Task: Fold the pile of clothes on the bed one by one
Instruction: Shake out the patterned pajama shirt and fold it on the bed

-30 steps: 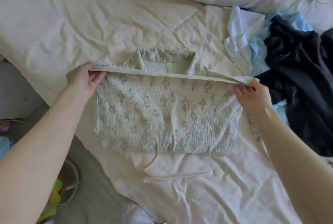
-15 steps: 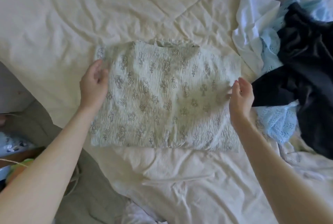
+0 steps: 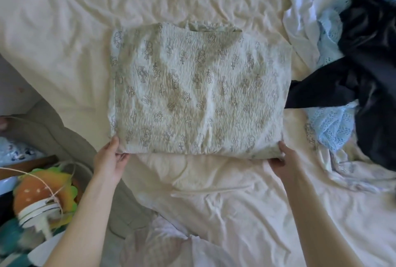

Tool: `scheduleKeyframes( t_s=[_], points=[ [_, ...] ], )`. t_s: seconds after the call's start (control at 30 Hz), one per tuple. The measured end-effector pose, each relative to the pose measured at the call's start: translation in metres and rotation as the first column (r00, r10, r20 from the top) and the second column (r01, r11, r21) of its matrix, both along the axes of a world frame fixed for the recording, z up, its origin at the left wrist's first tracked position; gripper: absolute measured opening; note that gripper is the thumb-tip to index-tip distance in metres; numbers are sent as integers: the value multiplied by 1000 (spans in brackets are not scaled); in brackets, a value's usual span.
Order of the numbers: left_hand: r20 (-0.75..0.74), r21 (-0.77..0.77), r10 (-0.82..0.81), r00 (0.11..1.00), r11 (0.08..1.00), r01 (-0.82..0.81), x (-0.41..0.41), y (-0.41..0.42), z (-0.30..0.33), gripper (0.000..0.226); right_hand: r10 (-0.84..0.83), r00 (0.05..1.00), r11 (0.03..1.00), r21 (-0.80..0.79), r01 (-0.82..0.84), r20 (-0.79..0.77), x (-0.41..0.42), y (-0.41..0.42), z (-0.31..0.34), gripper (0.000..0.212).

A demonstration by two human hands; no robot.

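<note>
Head view: folded pale patterned shirt (image 3: 199,88) at centre, crinkled, near corners pinched by left hand (image 3: 110,160) and right hand (image 3: 284,160).

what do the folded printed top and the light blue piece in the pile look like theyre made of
Folded printed top: seemingly a thin, matte, puckered woven, perhaps seersucker cotton, judging by its crinkled surface. Light blue piece: likely eyelet lace cotton, given its rows of small holes.

My left hand (image 3: 110,160) and right hand (image 3: 286,160) are bare; both forearms are bare, no sleeves showing.
</note>
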State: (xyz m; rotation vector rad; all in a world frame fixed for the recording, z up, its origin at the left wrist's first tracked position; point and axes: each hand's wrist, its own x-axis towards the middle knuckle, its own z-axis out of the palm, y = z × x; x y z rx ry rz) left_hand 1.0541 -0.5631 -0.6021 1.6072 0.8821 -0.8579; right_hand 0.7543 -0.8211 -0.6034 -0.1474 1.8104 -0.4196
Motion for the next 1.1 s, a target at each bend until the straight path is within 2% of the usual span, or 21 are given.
scheduleKeyframes(
  t_s=[0.1,0.2,0.23,0.3,0.37,0.43,0.5,0.57,0.63,0.7,0.77,0.8,0.83,0.87,0.9,0.93,0.97,1.03,1.1],
  points=[
    [118,141,28,993,989,-45,15,0,1,6,-20,999,997,-77,16,-40,-6,-8,-2,7],
    [87,127,8,996,992,-19,17,-1,1,8,86,973,988,-109,-111,-216,2,-3,-2,11],
    [47,80,24,999,996,-28,15,0,1,8,160,927,970,-122,-212,-341,6,0,-1,8],
    [-28,-15,63,998,998,-63,12,3,0,11,348,720,854,-113,-507,-601,15,11,3,31],
    [-75,-67,83,994,994,-88,10,7,1,18,464,439,600,-92,-795,-770,23,25,10,45],
    [-108,-68,106,988,991,-114,8,10,4,16,473,232,250,-123,-960,-850,34,43,17,45],
    [-101,-48,118,988,991,-123,5,10,10,18,488,97,-72,-151,-986,-867,51,67,21,43],
    [-29,-22,122,992,992,-122,0,5,18,15,530,-34,-335,-172,-926,-847,73,94,20,43],
    [84,15,111,990,994,-113,-6,-4,28,5,552,-173,-512,-167,-843,-816,91,112,15,47],
    [211,84,50,976,994,-69,-16,-14,40,6,608,-288,-570,-154,-807,-740,102,117,8,50],
    [359,162,-77,930,987,19,-29,-29,53,14,703,-334,-537,-160,-829,-628,107,111,0,50],
    [439,206,-167,883,975,82,-36,-38,60,18,777,-302,-478,-206,-854,-552,110,105,0,48],
    [515,256,-272,813,954,157,-44,-49,67,21,871,-220,-363,-273,-891,-440,112,99,5,45],
    [580,307,-377,722,922,236,-52,-61,76,22,956,-63,-163,-342,-926,-285,112,90,13,41],
    [641,341,-456,617,890,304,-60,-76,84,22,983,143,90,-382,-920,-114,111,82,24,38],
    [697,354,-503,511,861,365,-70,-91,92,21,939,341,328,-397,-857,39,105,73,34,36],
    [744,359,-530,406,830,426,-80,-109,99,20,856,492,511,-402,-760,159,95,64,43,33],
    [784,387,-585,206,721,575,-107,-143,105,18,675,679,728,-412,-548,289,69,47,55,29],
    [773,445,-635,5,547,709,-142,-174,105,14,487,794,851,-404,-336,365,40,28,61,35]
  ],
)
